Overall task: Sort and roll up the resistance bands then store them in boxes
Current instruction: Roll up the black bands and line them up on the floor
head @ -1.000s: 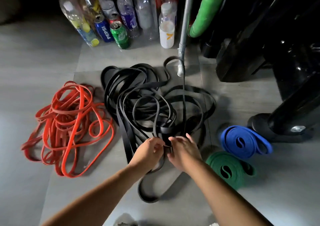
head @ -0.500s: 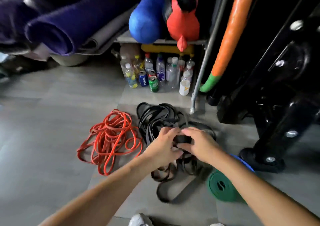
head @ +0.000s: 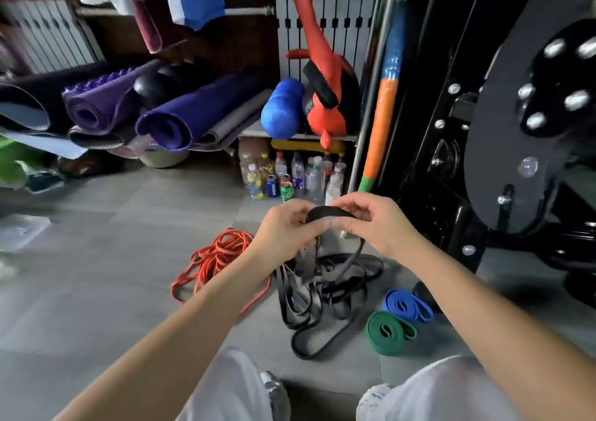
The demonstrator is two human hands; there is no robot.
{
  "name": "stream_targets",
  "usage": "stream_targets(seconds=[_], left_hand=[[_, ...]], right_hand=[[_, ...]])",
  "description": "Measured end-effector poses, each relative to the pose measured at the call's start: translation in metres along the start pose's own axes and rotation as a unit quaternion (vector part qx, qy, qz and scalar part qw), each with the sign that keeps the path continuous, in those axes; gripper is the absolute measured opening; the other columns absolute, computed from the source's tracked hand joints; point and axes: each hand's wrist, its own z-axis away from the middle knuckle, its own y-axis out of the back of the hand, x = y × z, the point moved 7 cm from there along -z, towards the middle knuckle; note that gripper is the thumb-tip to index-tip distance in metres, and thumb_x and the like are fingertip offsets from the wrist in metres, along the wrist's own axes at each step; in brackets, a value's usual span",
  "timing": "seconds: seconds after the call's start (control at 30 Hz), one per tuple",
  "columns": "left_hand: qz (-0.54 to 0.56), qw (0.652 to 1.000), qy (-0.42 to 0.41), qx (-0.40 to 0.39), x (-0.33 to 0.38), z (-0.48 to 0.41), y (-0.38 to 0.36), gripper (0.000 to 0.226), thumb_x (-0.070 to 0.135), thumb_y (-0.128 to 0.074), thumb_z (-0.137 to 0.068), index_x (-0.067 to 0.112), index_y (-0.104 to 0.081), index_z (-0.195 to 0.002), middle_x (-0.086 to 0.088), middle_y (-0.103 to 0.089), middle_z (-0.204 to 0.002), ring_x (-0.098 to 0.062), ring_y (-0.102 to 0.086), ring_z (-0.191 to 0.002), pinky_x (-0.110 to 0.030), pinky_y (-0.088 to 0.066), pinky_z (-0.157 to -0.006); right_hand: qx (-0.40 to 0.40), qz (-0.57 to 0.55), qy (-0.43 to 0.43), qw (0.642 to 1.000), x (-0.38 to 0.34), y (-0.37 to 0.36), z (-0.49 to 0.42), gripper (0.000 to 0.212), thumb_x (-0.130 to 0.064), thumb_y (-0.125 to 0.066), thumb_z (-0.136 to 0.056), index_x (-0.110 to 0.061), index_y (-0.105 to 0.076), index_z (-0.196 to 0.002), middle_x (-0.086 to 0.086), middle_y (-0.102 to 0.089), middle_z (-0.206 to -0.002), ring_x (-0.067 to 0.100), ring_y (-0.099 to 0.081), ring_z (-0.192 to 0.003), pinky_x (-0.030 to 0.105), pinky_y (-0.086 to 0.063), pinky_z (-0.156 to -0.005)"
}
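Red bands (head: 219, 259): loose tangled heap on the floor, just left of the black ones.
Left hand (head: 287, 230): raised above the floor; fingers curled, pinching the left end of the black band.
Black band (head: 330, 211): short arch between both hands, the rest hanging into the black pile.
Black pile (head: 322, 295): tangled on the floor under the hands.
Right hand (head: 374, 224): fingers curled, pinching the band's right end.
Green roll (head: 388, 332): coiled, on the floor right of the pile.
Blue roll (head: 408, 306): coiled, just beside the green roll.

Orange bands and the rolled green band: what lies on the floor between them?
The tangled black bands lie between the orange bands and green roll, in the head view.
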Motion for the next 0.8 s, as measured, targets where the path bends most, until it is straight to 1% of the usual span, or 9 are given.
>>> stream_targets(seconds=[0.07, 0.13, 0.2, 0.3, 0.4, 0.47, 0.6, 0.73, 0.8], left_hand=[[0.036, 0.999, -0.026, -0.006, 0.02, 0.014, -0.002, 0.012, 0.014, -0.072, -0.081, 0.024, -0.067, -0.084, -0.005, -0.068, -0.077, -0.017, -0.062, -0.062, -0.036, -0.056, -0.067], [0.059, 0.997, -0.051, -0.025, 0.043, 0.025, -0.007, 0.014, 0.005, -0.069, -0.082, 0.018, -0.067, -0.086, -0.007, -0.066, -0.077, -0.019, -0.061, -0.066, -0.037, -0.055, -0.069], [0.069, 0.994, -0.083, -0.029, 0.07, 0.032, -0.009, 0.016, 0.003, -0.068, -0.083, 0.019, -0.065, -0.085, -0.004, -0.066, -0.072, -0.016, -0.062, -0.062, -0.032, -0.055, -0.067], [0.099, 0.987, -0.127, -0.02, 0.111, 0.036, -0.002, 0.013, 0.007, -0.067, -0.084, 0.019, -0.065, -0.087, -0.006, -0.066, -0.074, -0.013, -0.061, -0.058, -0.027, -0.055, -0.062], [0.13, 0.981, -0.147, 0.007, 0.139, 0.035, 0.01, 0.012, 0.012, -0.066, -0.085, 0.023, -0.066, -0.091, -0.004, -0.068, -0.079, -0.013, -0.063, -0.061, -0.021, -0.052, -0.06], [0.125, 0.983, -0.133, 0.015, 0.144, 0.033, 0.011, 0.012, 0.012, -0.064, -0.088, 0.021, -0.067, -0.094, -0.006, -0.068, -0.084, -0.015, -0.063, -0.062, -0.022, -0.052, -0.06], [0.114, 0.988, -0.1, -0.007, 0.126, 0.033, 0.002, 0.012, 0.012, -0.064, -0.088, 0.023, -0.07, -0.088, -0.004, -0.066, -0.079, -0.012, -0.06, -0.057, -0.023, -0.053, -0.06], [0.131, 0.989, -0.063, 0.002, 0.088, 0.032, 0.001, 0.016, 0.013, -0.068, -0.085, 0.028, -0.072, -0.084, -0.006, -0.065, -0.079, -0.012, -0.059, -0.059, -0.023, -0.054, -0.061], [0.143, 0.989, -0.03, 0.002, 0.065, 0.032, 0.0, 0.009, 0.022, -0.071, -0.08, 0.028, -0.073, -0.086, -0.007, -0.066, -0.084, -0.016, -0.062, -0.069, -0.028, -0.056, -0.067]], right_hand=[[-0.012, -0.05, -0.011, 0.999, -0.007, -0.002, 0.017, 0.027, -0.015, -0.077, -0.075, -0.035, -0.066, -0.089, -0.016, -0.071, -0.085, 0.001, -0.066, -0.085, 0.02, -0.053, -0.083], [-0.04, -0.077, -0.008, 0.996, -0.016, -0.008, 0.031, 0.026, -0.009, -0.074, -0.075, -0.03, -0.066, -0.089, -0.015, -0.071, -0.083, 0.006, -0.066, -0.087, 0.023, -0.052, -0.087], [-0.04, -0.098, -0.004, 0.994, -0.029, -0.012, 0.042, 0.024, 0.001, -0.07, -0.076, -0.02, -0.065, -0.088, -0.003, -0.068, -0.088, 0.011, -0.064, -0.088, 0.028, -0.049, -0.092], [-0.015, -0.124, 0.012, 0.992, -0.057, -0.005, 0.047, 0.024, 0.006, -0.067, -0.079, -0.016, -0.06, -0.086, 0.015, -0.065, -0.092, 0.007, -0.064, -0.08, 0.024, -0.05, -0.085], [0.019, -0.149, 0.033, 0.988, -0.086, 0.009, 0.048, 0.022, 0.002, -0.066, -0.082, -0.017, -0.056, -0.088, 0.019, -0.063, -0.084, 0.015, -0.066, -0.075, 0.022, -0.054, -0.073], [0.046, -0.119, 0.037, 0.991, -0.095, 0.016, 0.049, 0.023, -0.002, -0.068, -0.082, -0.02, -0.056, -0.088, 0.02, -0.063, -0.085, 0.017, -0.064, -0.079, 0.023, -0.053, -0.076], [0.068, -0.142, 0.021, 0.987, -0.084, 0.016, 0.057, 0.019, 0.004, -0.065, -0.082, -0.011, -0.058, -0.091, 0.004, -0.061, -0.08, -0.004, -0.061, -0.065, 0.01, -0.049, -0.068], [0.058, -0.136, -0.013, 0.989, -0.048, 0.018, 0.06, 0.018, 0.0, -0.067, -0.082, -0.003, -0.063, -0.099, 0.007, -0.068, -0.08, 0.013, -0.065, -0.074, 0.023, -0.052, -0.077], [0.053, -0.128, -0.029, 0.99, -0.029, 0.014, 0.06, 0.02, -0.001, -0.068, -0.081, -0.011, -0.069, -0.098, 0.003, -0.072, -0.087, 0.008, -0.068, -0.078, 0.02, -0.054, -0.076]])
